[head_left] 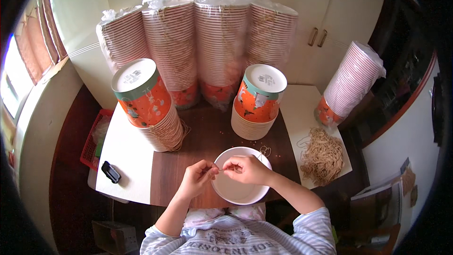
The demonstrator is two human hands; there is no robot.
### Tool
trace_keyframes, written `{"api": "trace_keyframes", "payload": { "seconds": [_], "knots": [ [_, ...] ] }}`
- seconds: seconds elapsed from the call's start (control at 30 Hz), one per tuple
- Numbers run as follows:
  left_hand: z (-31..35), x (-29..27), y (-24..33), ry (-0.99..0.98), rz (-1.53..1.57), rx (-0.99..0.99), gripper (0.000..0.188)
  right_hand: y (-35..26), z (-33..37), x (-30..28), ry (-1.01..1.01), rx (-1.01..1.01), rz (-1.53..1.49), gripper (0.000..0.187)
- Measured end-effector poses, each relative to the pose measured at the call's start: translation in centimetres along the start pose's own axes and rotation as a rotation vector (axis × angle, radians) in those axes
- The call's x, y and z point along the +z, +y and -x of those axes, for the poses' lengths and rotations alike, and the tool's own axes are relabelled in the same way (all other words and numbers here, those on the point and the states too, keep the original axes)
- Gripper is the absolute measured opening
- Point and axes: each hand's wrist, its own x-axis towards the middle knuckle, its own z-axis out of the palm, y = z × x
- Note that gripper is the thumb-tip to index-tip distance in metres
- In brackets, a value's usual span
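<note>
Both hands meet over a white paper tub (240, 191) at the table's near edge, its open mouth facing up. My left hand (199, 177) is closed in a pinch at the tub's left rim. My right hand (249, 170) also pinches, just above the opening. Between the fingertips runs a short bit of thin string (222, 169). A loose loop of tan string (265, 150) shows behind my right hand, at the tub's far rim. Whether the two bits are one piece cannot be made out.
Upside-down orange tub stacks stand at left (141, 104) and centre (258, 104). Tall plastic-wrapped stacks (222, 42) line the back; another wrapped stack (351, 82) leans right. A tangled string heap (322, 157) lies below it. A black case (111, 172) sits left.
</note>
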Motion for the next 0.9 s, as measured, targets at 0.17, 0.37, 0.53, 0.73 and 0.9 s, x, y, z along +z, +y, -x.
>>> {"api": "trace_keyframes", "payload": {
  "seconds": [0.17, 0.37, 0.53, 0.73, 0.9],
  "knots": [
    [0.0, 0.1, 0.1, 0.005, 0.061, -0.014, 0.013, 0.0, -0.1, 0.0, 0.059, -0.072, 0.126, 0.007],
    [0.1, 0.3, 0.6, 0.016, -0.189, 0.067, 0.019, -0.3, -0.1, 0.1, 0.074, -0.075, 0.165, 0.009],
    [0.4, 0.6, 1.7, 0.075, -0.488, 0.147, 0.018, -0.1, -0.1, 0.3, 0.096, -0.11, 0.167, 0.008],
    [0.1, -0.2, 1.7, -0.136, 0.141, -0.267, 0.035, -0.1, 0.0, 0.2, 0.119, -0.194, 0.264, 0.007],
    [-0.1, -0.2, 1.7, -0.156, 0.221, -0.337, 0.029, -0.5, -0.1, 0.3, 0.115, -0.225, 0.281, 0.007]
  ]
}}
